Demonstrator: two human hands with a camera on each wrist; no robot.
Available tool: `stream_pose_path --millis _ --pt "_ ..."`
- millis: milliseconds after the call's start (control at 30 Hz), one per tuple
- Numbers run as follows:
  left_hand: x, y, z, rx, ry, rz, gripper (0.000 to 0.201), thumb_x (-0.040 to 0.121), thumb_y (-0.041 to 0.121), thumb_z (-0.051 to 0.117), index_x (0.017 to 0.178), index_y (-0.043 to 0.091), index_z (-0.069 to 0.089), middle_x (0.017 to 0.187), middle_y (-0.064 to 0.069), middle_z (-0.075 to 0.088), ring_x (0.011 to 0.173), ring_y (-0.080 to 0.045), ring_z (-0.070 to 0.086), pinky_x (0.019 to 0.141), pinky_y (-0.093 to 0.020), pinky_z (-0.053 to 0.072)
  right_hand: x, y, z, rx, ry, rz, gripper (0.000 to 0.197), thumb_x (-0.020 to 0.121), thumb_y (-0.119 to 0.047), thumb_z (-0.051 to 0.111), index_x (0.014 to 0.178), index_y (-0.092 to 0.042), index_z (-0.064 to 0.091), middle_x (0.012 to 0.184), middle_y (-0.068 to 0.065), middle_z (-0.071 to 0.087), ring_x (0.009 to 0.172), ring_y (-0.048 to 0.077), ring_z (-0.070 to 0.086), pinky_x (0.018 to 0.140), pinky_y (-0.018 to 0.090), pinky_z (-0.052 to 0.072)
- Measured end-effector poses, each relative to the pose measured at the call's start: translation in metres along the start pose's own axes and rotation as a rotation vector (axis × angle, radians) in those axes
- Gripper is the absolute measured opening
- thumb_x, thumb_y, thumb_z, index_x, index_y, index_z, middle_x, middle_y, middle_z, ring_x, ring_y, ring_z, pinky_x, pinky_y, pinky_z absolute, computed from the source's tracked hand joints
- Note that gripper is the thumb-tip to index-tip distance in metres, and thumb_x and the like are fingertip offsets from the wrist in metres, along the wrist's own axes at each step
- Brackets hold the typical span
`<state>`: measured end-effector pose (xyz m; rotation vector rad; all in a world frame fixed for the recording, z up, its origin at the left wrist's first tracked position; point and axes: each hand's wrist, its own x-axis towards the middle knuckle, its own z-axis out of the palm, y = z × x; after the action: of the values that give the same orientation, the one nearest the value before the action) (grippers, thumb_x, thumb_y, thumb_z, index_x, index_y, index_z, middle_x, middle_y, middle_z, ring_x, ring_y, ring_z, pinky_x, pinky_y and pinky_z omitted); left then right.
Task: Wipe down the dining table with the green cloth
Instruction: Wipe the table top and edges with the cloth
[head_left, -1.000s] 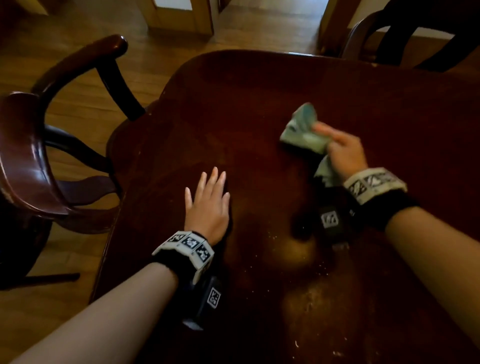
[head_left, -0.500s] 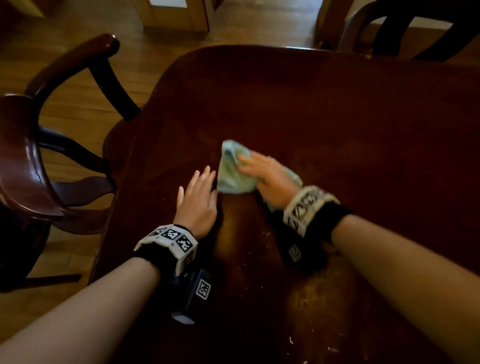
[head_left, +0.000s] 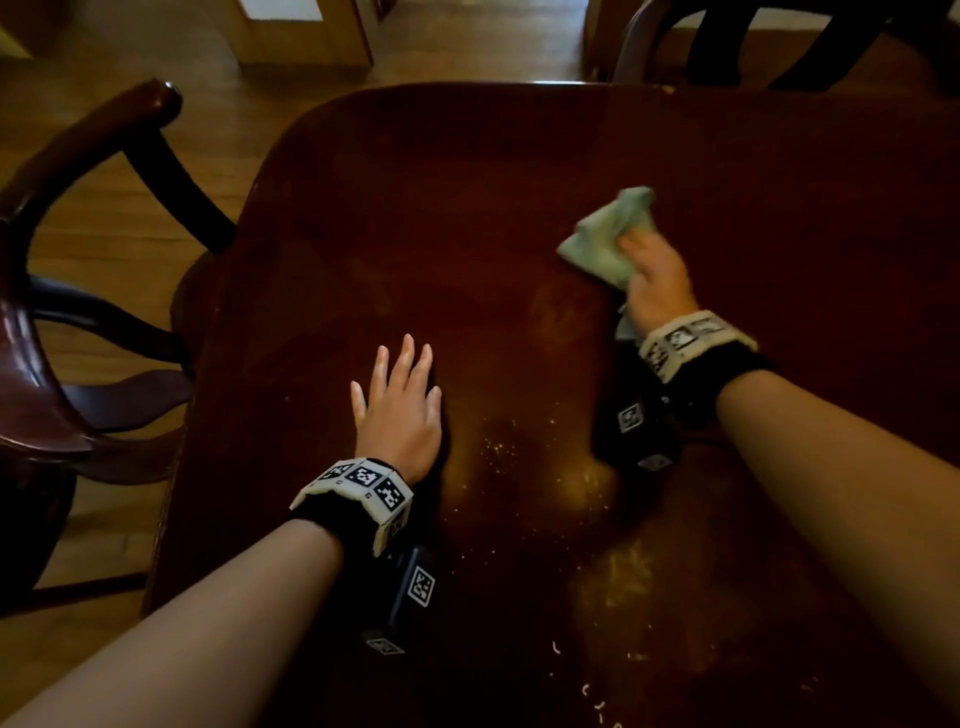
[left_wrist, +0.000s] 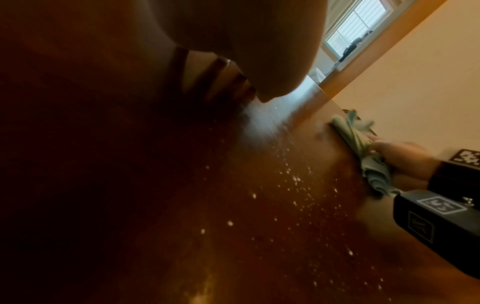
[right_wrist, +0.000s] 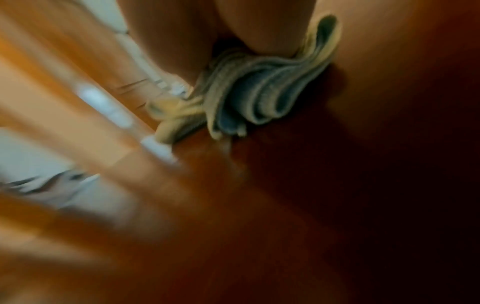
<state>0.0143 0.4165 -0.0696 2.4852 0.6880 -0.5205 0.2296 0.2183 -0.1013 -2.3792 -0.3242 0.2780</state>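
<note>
The dark wooden dining table (head_left: 467, 208) fills the head view. A crumpled green cloth (head_left: 608, 239) lies on it at centre right, and my right hand (head_left: 654, 280) grips it and presses it onto the wood. The left wrist view shows the cloth (left_wrist: 363, 148) bunched under that hand (left_wrist: 400, 158), and the right wrist view shows its folds (right_wrist: 259, 98) under my palm. My left hand (head_left: 400, 395) lies flat on the table near the left edge, fingers straight. Pale crumbs (head_left: 587, 483) speckle the wood between my forearms, seen as specks (left_wrist: 293, 185) from the left wrist.
A dark wooden armchair (head_left: 62, 322) stands at the table's left side. Another chair (head_left: 779, 36) is at the far right. Wood flooring (head_left: 130, 208) lies beyond the rounded left table edge. More crumbs (head_left: 597, 691) lie near the front edge.
My right hand has swept the cloth from beside the left hand back out to the right and farther away. The left hand has stayed flat in place.
</note>
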Motion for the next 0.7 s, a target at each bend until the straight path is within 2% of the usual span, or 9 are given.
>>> stream_pose_path --millis 67,133,200,267,333,400,533,633,700 --pt "0.000 0.002 0.000 -0.015 0.017 -0.011 0.050 0.101 0.030 0.022 0.149 0.027 0.013 0.159 0.010 -0.002 0.147 -0.013 -0.011 0.117 -0.047 -0.007 -0.028 -0.020 0.028 0.021 -0.047 -0.250 0.046 0.071 0.002 0.037 0.108 0.011 0.062 0.119 0.035 0.057 0.120 0.041 0.051 0.107 0.051 0.037" --pt "0.001 0.006 -0.003 -0.073 0.055 -0.037 0.047 0.101 0.028 0.022 0.148 0.026 0.020 0.159 0.010 0.005 0.147 -0.011 -0.005 0.117 -0.047 -0.006 -0.072 -0.036 0.052 0.088 -0.176 -0.365 0.042 0.073 0.001 0.038 0.103 0.010 0.066 0.114 0.033 0.062 0.118 0.030 0.053 0.108 0.040 0.037" --pt "0.002 0.011 -0.007 -0.108 0.097 -0.062 0.046 0.101 0.027 0.023 0.146 0.025 0.025 0.159 0.010 0.009 0.147 -0.010 -0.001 0.118 -0.047 -0.004 -0.103 -0.049 0.048 0.130 -0.380 -0.354 0.045 0.077 0.004 0.037 0.113 0.002 0.063 0.130 0.018 0.056 0.127 0.016 0.043 0.113 0.030 0.027" --pt "0.008 0.020 -0.010 -0.062 0.106 -0.017 0.046 0.101 0.027 0.023 0.146 0.027 0.025 0.159 0.011 0.007 0.147 -0.010 -0.002 0.117 -0.048 -0.004 -0.098 -0.051 0.028 0.332 -0.469 -0.184 0.050 0.077 0.016 0.034 0.117 0.002 0.060 0.135 0.015 0.052 0.126 0.012 0.040 0.114 0.023 0.026" --pt "0.019 0.031 -0.012 -0.007 0.062 0.055 0.046 0.101 0.030 0.022 0.147 0.031 0.021 0.159 0.012 0.002 0.147 -0.010 -0.005 0.117 -0.050 -0.004 -0.069 -0.049 -0.002 0.504 -0.330 -0.011 0.052 0.077 0.021 0.032 0.117 0.003 0.059 0.132 0.017 0.055 0.124 0.016 0.047 0.113 0.029 0.032" --pt "0.033 0.042 -0.011 0.019 0.000 0.079 0.048 0.101 0.033 0.021 0.148 0.034 0.015 0.159 0.013 -0.002 0.147 -0.012 -0.009 0.116 -0.052 -0.005 -0.034 -0.036 -0.030 0.571 -0.049 0.147 0.052 0.080 0.018 0.032 0.121 -0.001 0.058 0.131 0.012 0.055 0.124 0.016 0.048 0.113 0.029 0.034" --pt "0.046 0.052 -0.006 0.049 -0.052 0.023 0.049 0.100 0.037 0.020 0.148 0.035 0.010 0.159 0.012 -0.005 0.146 -0.016 -0.013 0.115 -0.056 -0.005 0.016 0.021 -0.063 0.384 0.364 0.391 0.050 0.089 0.003 0.031 0.130 -0.015 0.052 0.141 -0.001 0.046 0.129 0.013 0.043 0.101 0.007 0.037" --pt "0.045 0.050 -0.001 0.046 -0.001 0.030 0.051 0.100 0.036 0.024 0.148 0.037 0.007 0.159 0.013 -0.004 0.146 -0.014 -0.012 0.114 -0.055 -0.006 0.047 0.043 -0.059 -0.050 0.229 0.311 0.048 0.085 -0.005 0.030 0.130 -0.006 0.049 0.147 0.010 0.039 0.134 0.030 0.037 0.113 0.037 0.030" --pt "0.044 0.048 0.001 0.035 0.023 0.040 0.053 0.099 0.036 0.026 0.148 0.038 0.004 0.159 0.014 -0.003 0.147 -0.013 -0.011 0.114 -0.055 -0.007 0.062 0.027 -0.041 -0.122 0.114 0.148 0.050 0.081 -0.009 0.033 0.128 -0.005 0.050 0.144 0.014 0.042 0.132 0.032 0.039 0.111 0.038 0.030"
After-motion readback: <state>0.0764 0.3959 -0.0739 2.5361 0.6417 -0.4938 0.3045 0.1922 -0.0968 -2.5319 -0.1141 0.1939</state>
